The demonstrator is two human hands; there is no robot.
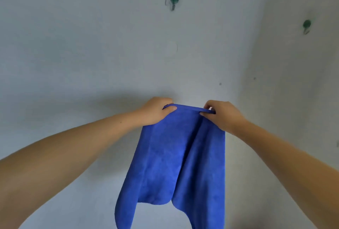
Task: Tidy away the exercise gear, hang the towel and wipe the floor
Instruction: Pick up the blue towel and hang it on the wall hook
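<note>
A blue towel (176, 162) hangs down in front of a pale wall, held up by its top edge. My left hand (156, 111) pinches the left end of that edge between thumb and fingers. My right hand (222, 115) pinches the right end the same way. The top edge runs nearly level between both hands, and the cloth falls in two folds out of the frame's bottom. A green wall hook (173, 1) sits high on the wall, well above the towel.
A second green hook (306, 26) is fixed on the adjoining wall at the right. The walls meet in a corner (245, 82) just right of my right hand. Small dark marks dot the plaster.
</note>
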